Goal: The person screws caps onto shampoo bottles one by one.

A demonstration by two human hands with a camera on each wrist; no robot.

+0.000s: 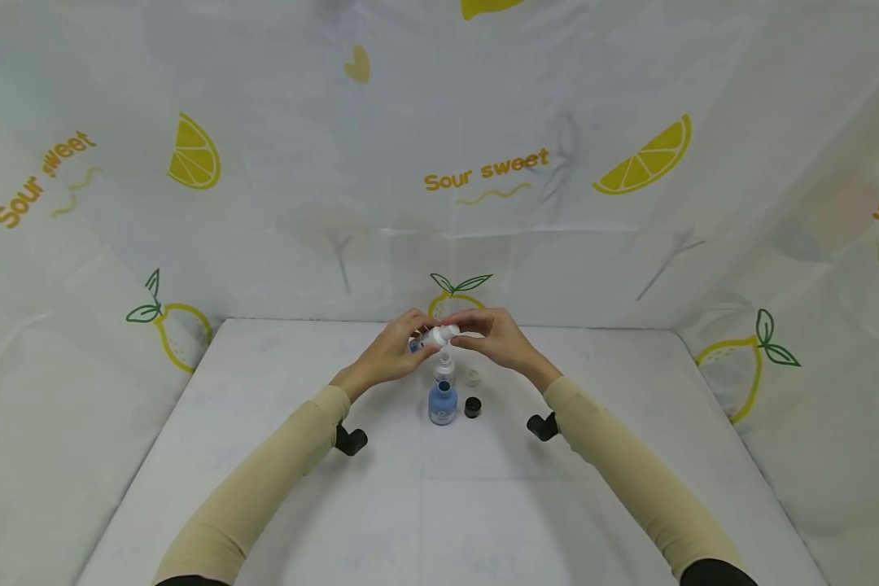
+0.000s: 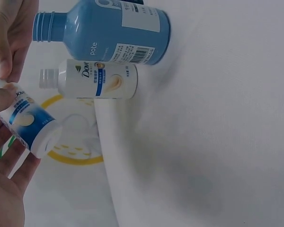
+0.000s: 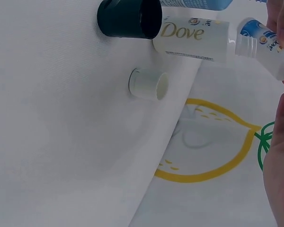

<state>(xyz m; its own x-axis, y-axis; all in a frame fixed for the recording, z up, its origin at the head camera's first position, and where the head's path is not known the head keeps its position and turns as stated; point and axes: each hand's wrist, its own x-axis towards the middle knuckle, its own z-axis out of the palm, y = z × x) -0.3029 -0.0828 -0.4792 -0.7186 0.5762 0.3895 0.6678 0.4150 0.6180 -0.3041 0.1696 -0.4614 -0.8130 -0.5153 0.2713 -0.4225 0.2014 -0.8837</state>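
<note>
My left hand (image 1: 395, 350) holds a small white-and-blue Dove bottle (image 2: 31, 124) above the back of the table, tilted with its top toward the right. My right hand (image 1: 504, 340) pinches the white cap (image 1: 450, 331) at that bottle's top between thumb and fingers. Just below the hands stands a second white Dove bottle (image 2: 99, 79), its threaded neck bare. In front of it is a larger blue bottle (image 1: 443, 407), also uncapped, with an open mouth. A dark cap (image 3: 130, 19) and a smaller white cap (image 3: 149, 84) lie on the table right of these bottles.
The white-covered table (image 1: 483, 521) meets a hanging cloth (image 1: 293, 138) printed with lemons close behind the hands. Similar cloth rises along both sides. A black wrist mount (image 1: 352, 441) hangs below the left sleeve, another mount (image 1: 542, 427) below the right.
</note>
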